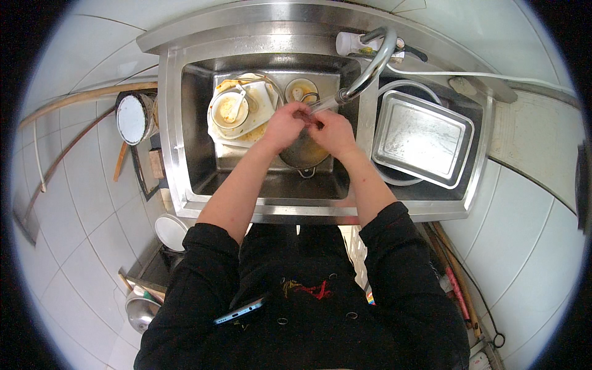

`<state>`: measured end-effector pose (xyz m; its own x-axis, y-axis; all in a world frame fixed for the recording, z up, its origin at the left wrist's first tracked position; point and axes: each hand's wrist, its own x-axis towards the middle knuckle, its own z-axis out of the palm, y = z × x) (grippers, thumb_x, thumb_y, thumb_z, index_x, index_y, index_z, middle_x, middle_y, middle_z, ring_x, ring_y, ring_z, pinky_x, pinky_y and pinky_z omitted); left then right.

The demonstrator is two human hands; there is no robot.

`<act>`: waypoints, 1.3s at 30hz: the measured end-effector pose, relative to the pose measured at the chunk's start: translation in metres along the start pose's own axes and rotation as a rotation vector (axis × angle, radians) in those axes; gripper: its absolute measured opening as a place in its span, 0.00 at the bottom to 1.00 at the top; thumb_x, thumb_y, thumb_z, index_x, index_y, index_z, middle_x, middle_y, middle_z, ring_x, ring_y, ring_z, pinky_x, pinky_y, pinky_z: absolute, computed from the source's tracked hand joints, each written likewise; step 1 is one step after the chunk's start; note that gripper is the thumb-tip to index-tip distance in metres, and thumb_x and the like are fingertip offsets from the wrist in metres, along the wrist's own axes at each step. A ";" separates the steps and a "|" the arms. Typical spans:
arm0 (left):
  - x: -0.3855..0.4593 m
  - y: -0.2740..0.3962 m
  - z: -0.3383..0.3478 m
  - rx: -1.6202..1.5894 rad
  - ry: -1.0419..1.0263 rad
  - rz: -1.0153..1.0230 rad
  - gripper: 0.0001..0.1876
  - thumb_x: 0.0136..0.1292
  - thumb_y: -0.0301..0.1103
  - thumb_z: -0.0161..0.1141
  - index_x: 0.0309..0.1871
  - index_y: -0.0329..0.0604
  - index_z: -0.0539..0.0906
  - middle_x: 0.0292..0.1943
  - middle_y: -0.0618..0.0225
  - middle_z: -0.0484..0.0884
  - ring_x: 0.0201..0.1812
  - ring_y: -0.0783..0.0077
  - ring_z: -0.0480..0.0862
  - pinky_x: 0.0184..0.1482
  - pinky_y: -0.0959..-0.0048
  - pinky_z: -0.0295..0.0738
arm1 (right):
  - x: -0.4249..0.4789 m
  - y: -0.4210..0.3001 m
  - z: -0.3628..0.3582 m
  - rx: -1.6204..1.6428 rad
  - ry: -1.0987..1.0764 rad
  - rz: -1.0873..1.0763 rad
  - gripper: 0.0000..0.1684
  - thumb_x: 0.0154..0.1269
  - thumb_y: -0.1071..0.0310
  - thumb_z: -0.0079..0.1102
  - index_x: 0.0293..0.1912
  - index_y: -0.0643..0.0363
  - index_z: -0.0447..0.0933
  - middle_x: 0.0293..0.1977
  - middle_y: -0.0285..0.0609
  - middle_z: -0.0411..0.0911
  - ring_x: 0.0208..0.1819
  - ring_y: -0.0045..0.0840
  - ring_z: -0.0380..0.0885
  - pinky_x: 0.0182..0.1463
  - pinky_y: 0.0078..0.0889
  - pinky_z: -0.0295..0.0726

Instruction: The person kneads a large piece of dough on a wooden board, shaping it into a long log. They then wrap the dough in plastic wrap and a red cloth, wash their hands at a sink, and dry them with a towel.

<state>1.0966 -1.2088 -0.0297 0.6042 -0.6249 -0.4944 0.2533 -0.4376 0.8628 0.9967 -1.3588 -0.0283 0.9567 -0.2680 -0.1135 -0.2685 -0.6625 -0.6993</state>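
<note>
My left hand (287, 126) and my right hand (334, 132) meet just below the mouth of a curved chrome faucet (377, 69). A clear streak, apparently water, runs from the spout to my fingers. The fingertips are blurred and curled together, so whether they hold anything is hidden. Under my hands a round metal pan (303, 157) with a small loop handle sits in the stainless steel sink basin (203, 162). Left of them is a stack of soiled white plates (263, 99), topped by a bowl (224, 108) with a white spoon (239, 104) in it. A small bowl (301, 88) stands behind my hands.
To the right, a rectangular metal tray (421, 136) rests over a round basin rim (407, 85) in the second compartment. A white bottle (349, 44) lies by the faucet base. A paint-crusted can (132, 119) stands left of the sink. A phone (240, 311) shows at my front.
</note>
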 end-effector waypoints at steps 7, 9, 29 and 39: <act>0.004 -0.007 0.028 -0.732 -0.020 -0.135 0.17 0.71 0.26 0.61 0.61 0.35 0.81 0.54 0.61 0.86 0.55 0.63 0.86 0.64 0.66 0.79 | 0.008 0.021 0.033 1.360 0.187 0.684 0.12 0.69 0.68 0.63 0.50 0.56 0.82 0.47 0.49 0.86 0.48 0.40 0.86 0.52 0.49 0.86; 0.008 -0.017 0.038 -0.962 0.006 -0.154 0.18 0.72 0.28 0.61 0.63 0.36 0.80 0.55 0.60 0.86 0.55 0.62 0.86 0.66 0.64 0.78 | 0.012 0.007 0.044 1.902 0.182 0.698 0.15 0.71 0.68 0.61 0.55 0.55 0.80 0.52 0.49 0.84 0.54 0.40 0.84 0.56 0.49 0.84; 0.046 -0.038 0.044 -1.276 -0.145 -0.390 0.16 0.77 0.46 0.59 0.50 0.41 0.83 0.39 0.57 0.87 0.44 0.56 0.87 0.52 0.53 0.84 | -0.025 0.025 0.082 0.952 0.224 0.513 0.14 0.75 0.75 0.55 0.55 0.63 0.81 0.56 0.46 0.85 0.61 0.41 0.80 0.65 0.39 0.80; 0.055 -0.016 0.054 -1.105 0.094 -0.371 0.13 0.77 0.26 0.52 0.59 0.36 0.82 0.50 0.56 0.87 0.54 0.60 0.86 0.57 0.60 0.84 | -0.017 0.007 -0.018 -0.021 0.102 -0.016 0.18 0.70 0.74 0.54 0.56 0.57 0.84 0.61 0.51 0.82 0.62 0.51 0.79 0.67 0.50 0.78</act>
<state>1.0853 -1.2707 -0.0767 0.3974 -0.5061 -0.7655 0.9172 0.2461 0.3134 0.9763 -1.3711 -0.0185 0.9449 -0.3261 -0.0290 -0.2563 -0.6815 -0.6855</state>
